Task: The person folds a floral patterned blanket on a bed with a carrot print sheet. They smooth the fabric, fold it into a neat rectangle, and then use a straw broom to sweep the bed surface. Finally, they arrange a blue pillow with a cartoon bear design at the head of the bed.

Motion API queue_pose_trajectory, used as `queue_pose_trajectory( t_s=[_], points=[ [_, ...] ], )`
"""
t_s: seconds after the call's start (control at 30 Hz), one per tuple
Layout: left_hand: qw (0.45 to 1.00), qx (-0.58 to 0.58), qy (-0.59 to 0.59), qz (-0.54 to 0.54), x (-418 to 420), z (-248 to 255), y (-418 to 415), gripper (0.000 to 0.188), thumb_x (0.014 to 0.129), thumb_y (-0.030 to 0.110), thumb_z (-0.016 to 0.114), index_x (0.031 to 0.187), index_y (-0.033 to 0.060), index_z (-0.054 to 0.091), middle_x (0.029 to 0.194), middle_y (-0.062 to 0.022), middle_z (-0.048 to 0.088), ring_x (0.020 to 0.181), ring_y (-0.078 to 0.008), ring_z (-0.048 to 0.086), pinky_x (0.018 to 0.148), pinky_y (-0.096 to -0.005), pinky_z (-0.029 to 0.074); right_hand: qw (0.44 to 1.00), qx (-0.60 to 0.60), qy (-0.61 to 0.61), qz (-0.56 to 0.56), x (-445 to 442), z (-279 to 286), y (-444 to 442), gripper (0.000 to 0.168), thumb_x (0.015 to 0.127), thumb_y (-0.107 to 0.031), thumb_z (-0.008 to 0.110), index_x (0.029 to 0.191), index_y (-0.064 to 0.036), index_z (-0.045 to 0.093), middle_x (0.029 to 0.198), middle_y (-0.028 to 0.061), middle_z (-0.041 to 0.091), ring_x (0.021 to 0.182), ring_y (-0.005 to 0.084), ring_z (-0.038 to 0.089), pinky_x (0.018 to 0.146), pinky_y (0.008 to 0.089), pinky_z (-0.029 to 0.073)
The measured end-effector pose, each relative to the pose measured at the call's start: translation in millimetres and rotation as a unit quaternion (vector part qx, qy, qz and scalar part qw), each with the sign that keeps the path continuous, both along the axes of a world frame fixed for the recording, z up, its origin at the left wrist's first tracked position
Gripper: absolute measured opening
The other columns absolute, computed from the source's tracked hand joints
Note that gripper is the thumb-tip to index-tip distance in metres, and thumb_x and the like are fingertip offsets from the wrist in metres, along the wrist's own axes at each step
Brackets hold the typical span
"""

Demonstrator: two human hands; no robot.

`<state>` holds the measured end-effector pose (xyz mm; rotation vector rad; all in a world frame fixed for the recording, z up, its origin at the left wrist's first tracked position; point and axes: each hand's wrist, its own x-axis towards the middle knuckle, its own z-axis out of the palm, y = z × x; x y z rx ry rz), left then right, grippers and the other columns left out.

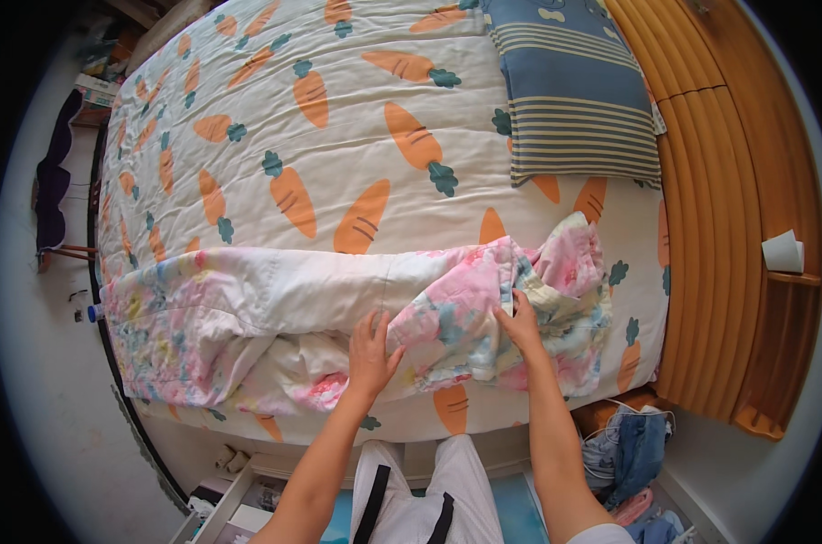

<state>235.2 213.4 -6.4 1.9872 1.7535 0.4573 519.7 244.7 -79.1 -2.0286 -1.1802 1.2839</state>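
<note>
A long floral quilted cloth [451, 326] in pink, blue and white lies along the near side of the bed, partly folded and rumpled. My left hand [371, 353] rests palm down on its middle, fingers spread beside the edge of a folded-over pink part. At the right, my right hand [521, 325] has its thumb and fingers around the edge of that folded part. Whatever lies under the fold is hidden. Beneath the cloth is a white bed cover [261, 143] printed with orange carrots.
A blue striped pillow [581, 95] lies by the wooden headboard [710, 204]. White paper or a cup [783, 251] sits on the headboard's ledge. Jeans [634, 445] hang at the near right corner. An open drawer [237, 486] stands below the bed's near edge, beside my legs.
</note>
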Motion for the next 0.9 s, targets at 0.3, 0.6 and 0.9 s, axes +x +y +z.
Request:
queue_pose_trajectory(
  t_s=[0.3,0.6,0.9],
  points=[
    [0.965,-0.146,-0.028,-0.217,6.2,-26.8,-77.4,0.040,0.069,0.011,0.063,0.109,0.0093,0.054,0.102,-0.0091,0.051,0.094,-0.0273,0.051,0.080,-0.0391,0.042,0.916,-0.066,0.263,-0.298,75.4,35.4,-145.9,0.040,0.080,-0.019,0.054,0.118,-0.010,0.047,0.111,0.0040,0.050,0.100,0.0173,0.047,0.088,0.0378,0.037],
    [0.973,-0.132,0.088,0.169,-42.1,-21.9,-164.2,0.057,0.076,0.029,0.063,0.126,0.0085,0.043,0.135,-0.0200,0.030,0.120,-0.0360,0.034,0.101,-0.0456,0.026,0.858,-0.307,0.212,-0.353,15.1,71.0,-169.3,0.065,0.076,-0.055,0.058,0.125,-0.017,0.040,0.132,0.0081,0.032,0.122,0.0266,0.027,0.090,0.0540,0.029],
    [0.585,-0.367,-0.409,0.597,-181.3,-159.4,-203.4,0.085,0.077,0.064,0.046,0.125,-0.0058,0.037,0.130,-0.0232,0.026,0.119,-0.0309,0.034,0.097,-0.0388,0.030,0.855,-0.068,0.386,-0.340,43.4,148.6,-85.7,0.039,0.072,-0.010,0.059,0.108,-0.001,0.050,0.098,0.0093,0.058,0.089,0.0238,0.059,0.079,0.0358,0.051]
  ],
)
